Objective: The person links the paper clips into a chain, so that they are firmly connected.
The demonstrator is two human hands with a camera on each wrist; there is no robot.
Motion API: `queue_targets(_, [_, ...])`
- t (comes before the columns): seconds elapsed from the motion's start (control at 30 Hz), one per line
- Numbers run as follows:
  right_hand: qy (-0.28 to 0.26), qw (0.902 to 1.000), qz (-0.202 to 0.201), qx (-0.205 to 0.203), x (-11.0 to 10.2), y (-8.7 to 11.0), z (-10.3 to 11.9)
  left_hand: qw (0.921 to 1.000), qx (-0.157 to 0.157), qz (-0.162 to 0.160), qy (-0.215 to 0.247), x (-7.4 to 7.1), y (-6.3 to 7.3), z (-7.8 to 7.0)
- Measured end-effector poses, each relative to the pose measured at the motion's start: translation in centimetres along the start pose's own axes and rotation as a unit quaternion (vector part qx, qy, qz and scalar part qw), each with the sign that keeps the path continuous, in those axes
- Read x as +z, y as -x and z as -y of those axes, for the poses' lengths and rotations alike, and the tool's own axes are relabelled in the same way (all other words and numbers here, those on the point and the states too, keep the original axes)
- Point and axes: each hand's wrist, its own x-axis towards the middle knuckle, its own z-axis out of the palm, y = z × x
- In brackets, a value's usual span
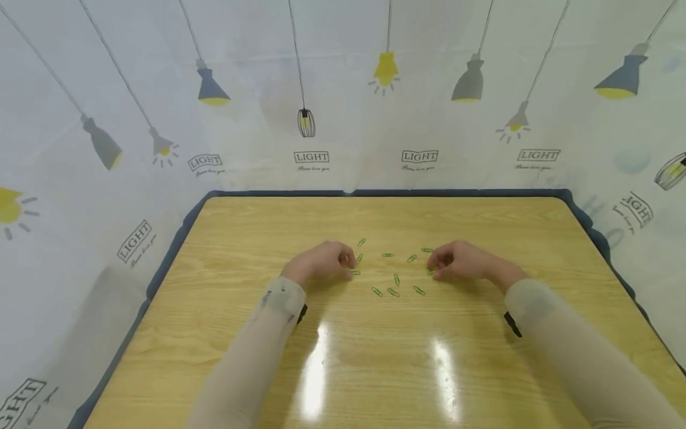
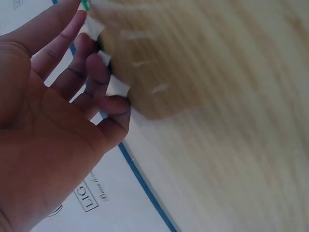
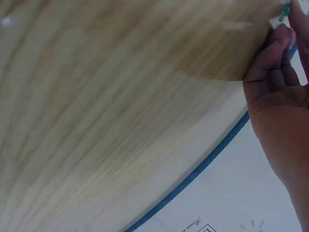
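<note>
Both hands are low over a wooden table (image 1: 386,357), on either side of a scatter of green paper clips. My left hand (image 1: 324,261) pinches a green paper clip (image 1: 356,273) at the tips of its thumb and forefinger; the other fingers curl loosely. Opposite it, my right hand (image 1: 465,260) pinches another green paper clip (image 1: 430,272) between thumb and forefinger. In the left wrist view a bit of that hand's clip (image 2: 85,4) shows at the top edge. The right wrist view shows its clip (image 3: 286,11) in the upper right corner.
Several loose paper clips lie between the hands, one in the middle (image 1: 387,255) and one nearer me (image 1: 419,291). Another clip (image 1: 427,250) lies just beyond the right fingertips. A white sheet (image 1: 354,131) printed with lamps surrounds the table's dark blue edge (image 1: 455,192).
</note>
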Motion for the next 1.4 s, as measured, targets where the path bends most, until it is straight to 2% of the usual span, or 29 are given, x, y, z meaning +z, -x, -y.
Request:
queue_targets(0.4, [-0.021, 0.9991, -0.009, 0.037, 0.37, -0.16, 0.5, 0.9992, 0.009, 0.001, 0.039, 0.53, -0.2, 0.35])
queue_targets(0.57, [-0.028, 0.999, -0.013, 0.033, 0.57, 0.07, 0.71, 0.9993, 0.009, -0.003, 0.037, 0.48, -0.09, 0.04])
queue_targets(0.8, [-0.039, 0.9987, -0.011, 0.03, 0.77, 0.32, 0.66, 0.9987, -0.006, 0.005, 0.051, 0.55, -0.14, 0.04])
queue_targets(1.27, [-0.055, 0.9972, -0.008, 0.05, 0.9, 0.4, 0.9, 0.9991, 0.003, 0.008, 0.042, 0.63, -0.26, 0.18])
queue_targets(1.4, [-0.052, 0.9972, -0.013, 0.051, 0.76, 0.2, 0.66, 0.9982, -0.01, 0.012, 0.059, 0.4, -0.24, 0.2])
